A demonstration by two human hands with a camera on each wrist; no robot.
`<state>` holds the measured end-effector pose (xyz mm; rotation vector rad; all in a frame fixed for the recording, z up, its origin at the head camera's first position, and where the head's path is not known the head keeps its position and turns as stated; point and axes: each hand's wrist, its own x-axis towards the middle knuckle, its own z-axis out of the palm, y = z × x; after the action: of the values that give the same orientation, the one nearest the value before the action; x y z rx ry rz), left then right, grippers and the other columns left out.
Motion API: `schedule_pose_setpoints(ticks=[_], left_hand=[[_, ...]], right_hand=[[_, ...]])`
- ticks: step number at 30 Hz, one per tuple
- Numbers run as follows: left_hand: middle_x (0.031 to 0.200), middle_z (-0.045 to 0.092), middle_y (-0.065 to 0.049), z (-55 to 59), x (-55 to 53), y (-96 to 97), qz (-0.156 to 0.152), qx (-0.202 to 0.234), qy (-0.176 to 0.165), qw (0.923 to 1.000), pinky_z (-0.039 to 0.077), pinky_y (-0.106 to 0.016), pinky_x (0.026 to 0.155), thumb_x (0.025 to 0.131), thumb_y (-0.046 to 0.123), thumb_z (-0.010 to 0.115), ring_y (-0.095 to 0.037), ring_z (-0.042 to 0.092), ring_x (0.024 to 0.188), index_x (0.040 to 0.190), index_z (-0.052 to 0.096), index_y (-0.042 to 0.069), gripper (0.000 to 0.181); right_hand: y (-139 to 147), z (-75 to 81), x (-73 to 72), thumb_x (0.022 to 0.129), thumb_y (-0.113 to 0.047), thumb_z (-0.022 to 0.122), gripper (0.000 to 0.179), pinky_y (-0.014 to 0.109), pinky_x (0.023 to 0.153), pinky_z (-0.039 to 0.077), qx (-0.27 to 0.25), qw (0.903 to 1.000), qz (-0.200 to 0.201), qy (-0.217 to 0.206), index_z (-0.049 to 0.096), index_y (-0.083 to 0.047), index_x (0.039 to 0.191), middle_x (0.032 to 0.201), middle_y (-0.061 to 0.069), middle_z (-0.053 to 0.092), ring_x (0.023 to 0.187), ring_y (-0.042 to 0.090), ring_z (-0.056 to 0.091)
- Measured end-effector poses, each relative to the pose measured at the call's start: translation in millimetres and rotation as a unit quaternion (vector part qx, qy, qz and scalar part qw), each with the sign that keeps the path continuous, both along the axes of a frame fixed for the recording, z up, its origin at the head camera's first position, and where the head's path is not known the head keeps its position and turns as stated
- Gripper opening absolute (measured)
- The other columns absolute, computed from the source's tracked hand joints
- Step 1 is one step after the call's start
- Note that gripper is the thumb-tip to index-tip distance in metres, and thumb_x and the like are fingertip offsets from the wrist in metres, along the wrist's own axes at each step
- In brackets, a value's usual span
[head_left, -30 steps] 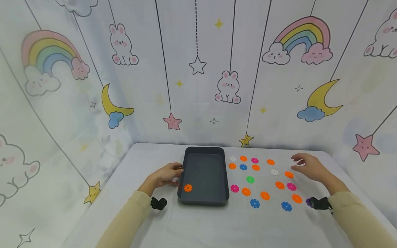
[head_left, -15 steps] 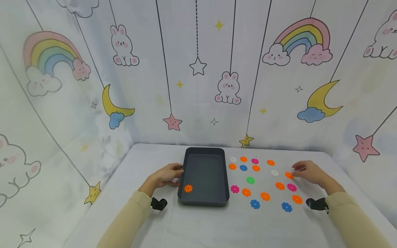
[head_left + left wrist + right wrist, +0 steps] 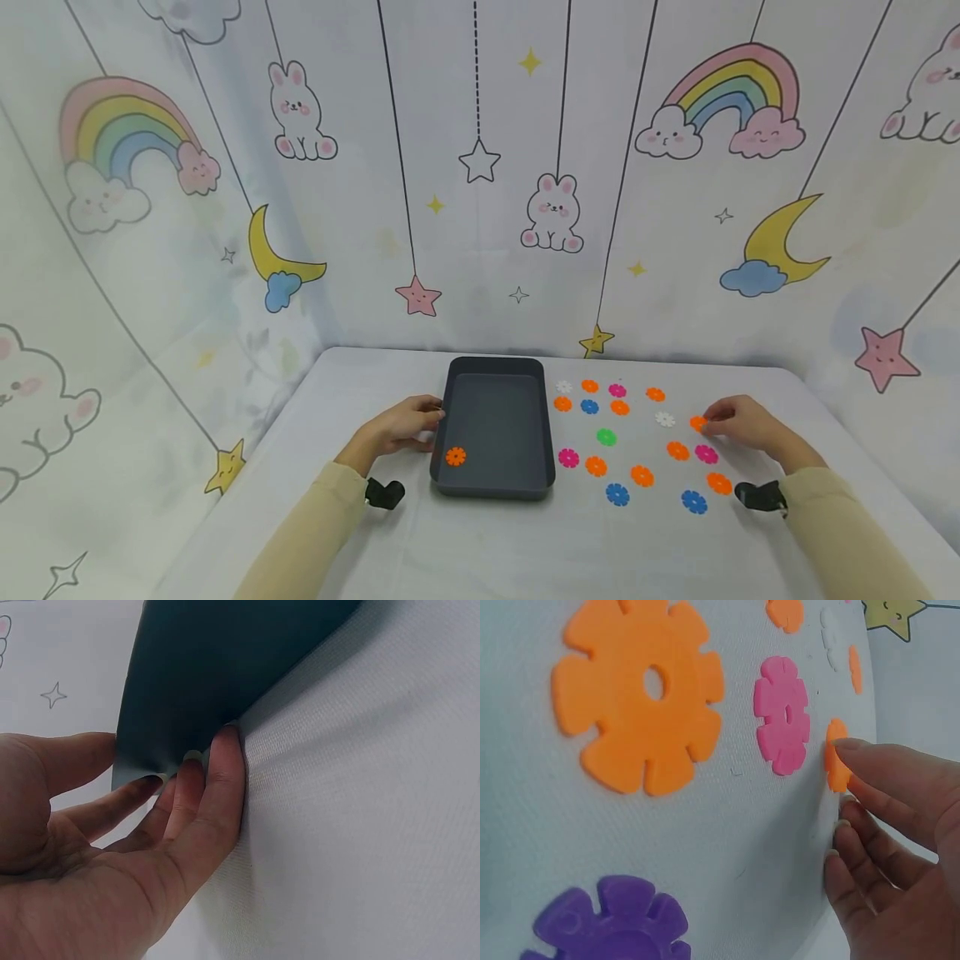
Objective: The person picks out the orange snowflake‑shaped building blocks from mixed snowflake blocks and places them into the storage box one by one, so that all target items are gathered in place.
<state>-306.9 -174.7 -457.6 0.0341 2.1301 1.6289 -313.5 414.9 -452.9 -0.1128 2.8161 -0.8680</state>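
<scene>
Fingers [image 3: 889, 806] of the right hand [image 3: 750, 423] touch an orange disc [image 3: 697, 423] on the worktop's [image 3: 540, 550] right, can't tell if pinched; thin, flat edge could slip, skidding it into the pink disc [image 3: 707, 454] just nearer.

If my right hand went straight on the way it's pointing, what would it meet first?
Your right hand would first meet the orange, flower-shaped, plastic-looking disc, which appears to be at its fingertips already. Past that, the white flower-shaped disc looks next, though depth makes the exact line uncertain.
</scene>
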Motion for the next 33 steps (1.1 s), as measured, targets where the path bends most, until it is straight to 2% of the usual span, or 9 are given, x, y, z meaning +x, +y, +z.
schedule_pose_setpoints(ticks=[11, 22, 33], left_hand=[[0.147, 0.050, -0.021, -0.8, -0.4, -1.5, 0.001, 0.004, 0.001, 1.0000, 0.060, -0.045, 0.085, 0.107, 0.016, 0.055, -0.036, 0.055, 0.128, 0.151, 0.043, -0.002, 0.049], [0.148, 0.050, -0.022, 0.0, -0.2, -2.1, 0.000, 0.003, -0.004, 1.0000, 0.060, -0.044, 0.084, 0.107, 0.016, 0.054, -0.036, 0.055, 0.128, 0.151, 0.042, -0.002, 0.049], [0.148, 0.049, -0.023, 1.6, -0.5, -1.5, -0.002, 0.003, -0.003, 1.0000, 0.060, -0.045, 0.084, 0.107, 0.015, 0.054, -0.037, 0.054, 0.129, 0.151, 0.041, -0.003, 0.050]], right_hand=[[-3, 0.4, -1.3, 0.093, -0.020, 0.072, 0.038, 0.050, 0.087, 0.056, -0.003, 0.9999, -0.011, 0.010, 0.063, 0.011, 0.114, 0.102, 0.017, 0.066, 0.097, 0.034, 0.058], [-6, 5.0, 10.0, 0.095, -0.016, 0.068, 0.030, 0.050, 0.086, 0.058, 0.007, 0.9993, -0.008, 0.037, 0.065, 0.009, 0.112, 0.099, 0.012, 0.067, 0.094, 0.030, 0.061], [-25, 18.2, 23.1, 0.098, -0.015, 0.068, 0.029, 0.053, 0.088, 0.058, -0.002, 0.9974, -0.004, 0.071, 0.066, 0.010, 0.112, 0.102, 0.018, 0.068, 0.094, 0.032, 0.063]])
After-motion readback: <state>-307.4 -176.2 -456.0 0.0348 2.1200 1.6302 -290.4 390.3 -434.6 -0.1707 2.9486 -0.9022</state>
